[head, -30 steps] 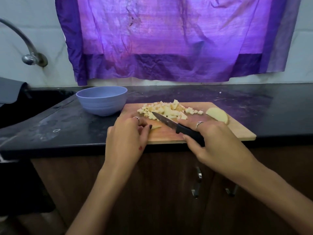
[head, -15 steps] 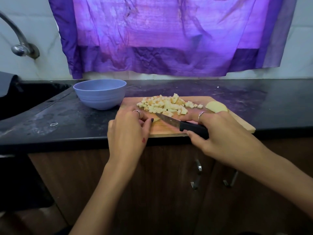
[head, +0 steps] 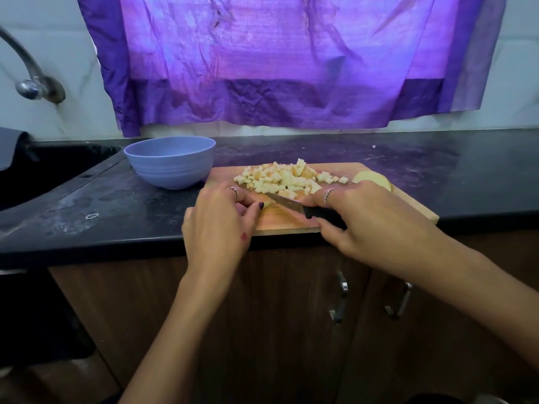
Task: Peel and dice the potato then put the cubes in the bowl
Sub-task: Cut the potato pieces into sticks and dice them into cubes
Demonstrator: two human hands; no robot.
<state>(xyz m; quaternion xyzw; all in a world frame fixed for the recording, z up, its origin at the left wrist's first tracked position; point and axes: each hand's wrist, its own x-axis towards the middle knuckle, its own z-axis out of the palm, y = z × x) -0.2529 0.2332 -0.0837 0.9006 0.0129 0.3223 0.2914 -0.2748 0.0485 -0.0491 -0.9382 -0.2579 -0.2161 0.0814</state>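
My right hand (head: 370,225) grips the knife (head: 303,208); my left hand (head: 218,225), fingers curled, seems to pinch a potato piece (head: 269,203) on the board (head: 291,221).

Purple cloth (head: 280,62) on white wall, black countertop (head: 437,170), brown cabinets (head: 277,316) below.

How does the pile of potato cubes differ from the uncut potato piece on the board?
The potato cubes are many small blocks heaped mid-board; the uncut potato piece is one large rounded chunk at the right end. The cubes lie in plain view; the right hand partly hides the piece. Both are pale, peeled, and on the cutting board.
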